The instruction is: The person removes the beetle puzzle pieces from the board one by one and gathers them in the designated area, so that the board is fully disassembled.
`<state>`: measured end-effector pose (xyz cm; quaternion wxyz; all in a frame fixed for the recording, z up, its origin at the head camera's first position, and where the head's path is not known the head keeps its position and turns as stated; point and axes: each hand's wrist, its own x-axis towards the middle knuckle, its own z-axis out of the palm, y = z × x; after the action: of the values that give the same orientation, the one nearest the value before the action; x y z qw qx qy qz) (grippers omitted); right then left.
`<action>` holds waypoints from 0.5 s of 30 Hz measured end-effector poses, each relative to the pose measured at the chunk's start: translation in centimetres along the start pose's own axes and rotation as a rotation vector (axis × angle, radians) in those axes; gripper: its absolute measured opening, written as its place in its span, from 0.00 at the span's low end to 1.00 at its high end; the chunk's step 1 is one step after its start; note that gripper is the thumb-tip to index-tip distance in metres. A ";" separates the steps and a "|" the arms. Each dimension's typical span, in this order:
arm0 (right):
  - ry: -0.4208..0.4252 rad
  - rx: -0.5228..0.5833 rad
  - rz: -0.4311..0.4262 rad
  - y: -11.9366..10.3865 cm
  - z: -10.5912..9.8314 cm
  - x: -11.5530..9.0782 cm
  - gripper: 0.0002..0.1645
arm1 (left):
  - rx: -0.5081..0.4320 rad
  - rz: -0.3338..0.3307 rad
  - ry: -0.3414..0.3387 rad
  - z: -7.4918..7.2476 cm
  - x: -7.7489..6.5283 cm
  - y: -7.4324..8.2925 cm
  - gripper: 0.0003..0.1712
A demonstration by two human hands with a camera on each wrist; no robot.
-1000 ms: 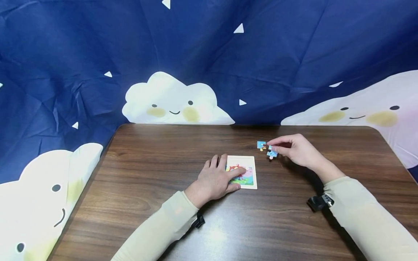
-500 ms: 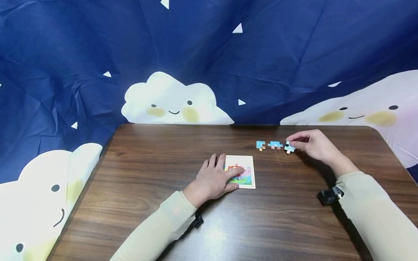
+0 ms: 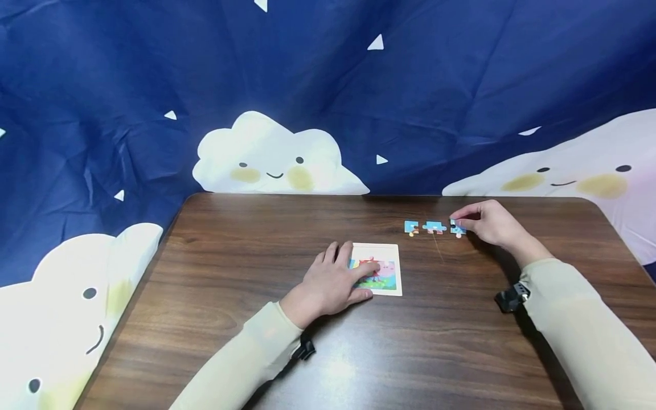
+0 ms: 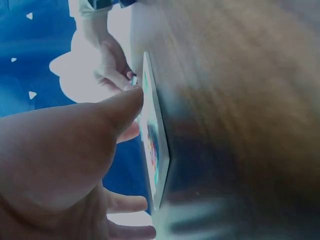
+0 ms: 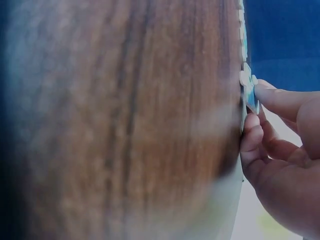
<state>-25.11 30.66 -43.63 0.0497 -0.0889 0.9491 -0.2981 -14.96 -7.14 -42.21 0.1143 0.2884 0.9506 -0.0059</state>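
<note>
My left hand (image 3: 330,281) rests with spread, fairly straight fingers on the left part of a white-framed puzzle board (image 3: 376,249), whose lower half shows a colourful picture. In the left wrist view the thumb lies along the edge of the puzzle board (image 4: 159,130). At the far right my right hand (image 3: 494,225) pinches a blue jigsaw piece (image 3: 458,229) between thumb and fingertips, low over the table. The right wrist view shows that jigsaw piece (image 5: 251,92) slightly tilted between the fingers, which hide part of it.
Two more jigsaw pieces lie in a row left of the held one: a middle piece (image 3: 434,226) and a left piece (image 3: 411,227). A brown wooden table (image 3: 246,250) carries everything. Behind it hangs a blue cloth (image 3: 410,97) with smiling clouds.
My right hand has carried the pinched piece right and slightly back, to the right end of the row. The middle piece has come into sight. My left hand stays on the board.
</note>
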 end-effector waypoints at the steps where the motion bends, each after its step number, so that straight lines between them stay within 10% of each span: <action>1: 0.000 -0.001 0.003 0.0 0.0 0.0 0.12 | -0.006 0.007 0.005 0.0 -0.2 -0.1 0.34; 15: 0.163 0.012 -0.195 -4.6 1.7 -1.4 0.11 | 0.000 0.069 0.086 0.7 -2.3 -0.6 0.37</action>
<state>-22.86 26.23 -42.30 -0.0560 -0.1558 0.9350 -0.3135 -13.21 -8.95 -42.44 0.0734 0.3210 0.9442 0.0106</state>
